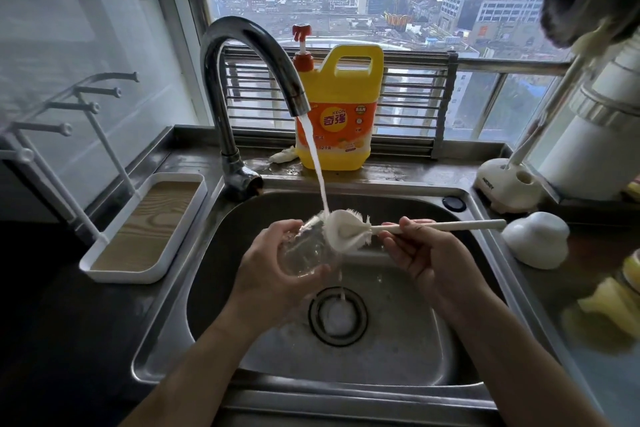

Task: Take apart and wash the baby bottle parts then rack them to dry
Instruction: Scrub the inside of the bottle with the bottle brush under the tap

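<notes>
Forearms reach over the steel sink, where the left hand has its grip wrapped round the clear baby bottle, held tilted above the drain. The right hand has its grip pinched on the handle of the white bottle brush, whose bristled head sits at the bottle's mouth under the stream from the faucet. On the table, a pegged drying rack stands left of the sink, a yellow detergent jug behind it, and a white domed cap and brush stand to the right.
</notes>
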